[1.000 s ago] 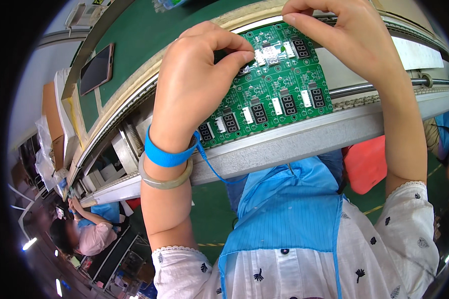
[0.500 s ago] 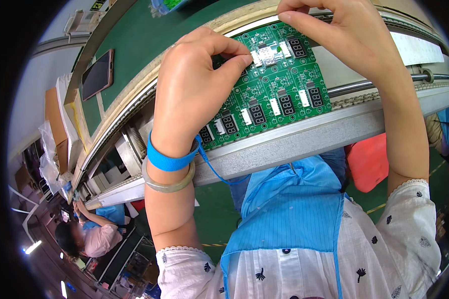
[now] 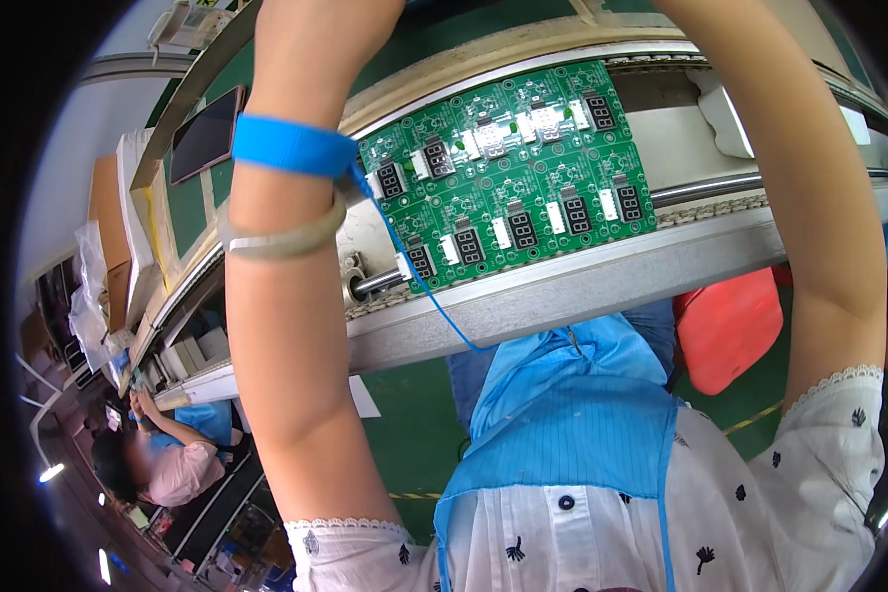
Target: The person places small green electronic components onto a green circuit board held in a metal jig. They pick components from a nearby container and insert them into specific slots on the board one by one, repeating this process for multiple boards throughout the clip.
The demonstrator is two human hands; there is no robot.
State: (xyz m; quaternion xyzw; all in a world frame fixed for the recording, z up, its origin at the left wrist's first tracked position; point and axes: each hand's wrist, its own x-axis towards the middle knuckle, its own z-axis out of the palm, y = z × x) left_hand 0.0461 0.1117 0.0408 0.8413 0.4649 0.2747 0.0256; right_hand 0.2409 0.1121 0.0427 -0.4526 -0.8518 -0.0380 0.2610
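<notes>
Head view: a metal-railed conveyor spans the work area, and the person's light blue apron fills much of the space below it. Both forearms reach up past the conveyor toward the upper edge. Between them, on the conveyor's rails, lies the green circuit board panel, flat and face up, its long axis running left to right with the right end slanting higher. Fine white print covers its surface, too small to read. Only the back part of the left hand shows, beyond the panel's upper left corner and apart from it; its fingers are cut off, so how far open it is and what it holds cannot be told. The right hand lies outside the picture, its grip likewise unknown. A dark-screened phone lies left of the left forearm. Around that wrist sits a blue strap, its thin cord crossing in front of the panel's left end. Ten digit displays stand in two rows of five, several washed by glare, each with a smaller white connector on its left.
</notes>
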